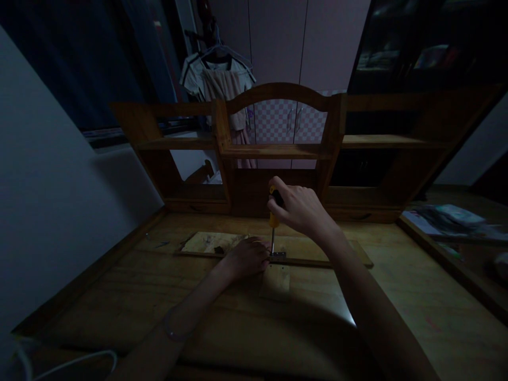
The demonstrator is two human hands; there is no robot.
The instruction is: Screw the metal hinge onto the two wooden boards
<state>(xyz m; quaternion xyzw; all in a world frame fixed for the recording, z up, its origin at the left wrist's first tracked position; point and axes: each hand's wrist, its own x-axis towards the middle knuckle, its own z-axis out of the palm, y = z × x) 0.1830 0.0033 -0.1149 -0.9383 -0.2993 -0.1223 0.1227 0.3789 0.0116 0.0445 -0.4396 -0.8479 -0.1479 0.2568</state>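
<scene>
My right hand is wrapped round the yellow and black handle of a screwdriver, held upright. Its shaft points down to a small metal hinge at the edge of a long wooden board. My left hand is bent over the board just left of the shaft tip, fingers close to the hinge; whether they pinch anything is hidden. Below the hinge, a short wooden piece with small dark holes lies against the near side of the board. The board's left end looks rough and chipped.
Everything lies on a wooden desk with a shelf unit along its back. Small metal bits lie to the left of the board. A white cable runs at the lower left. Papers are on the right, beyond the desk's raised edge.
</scene>
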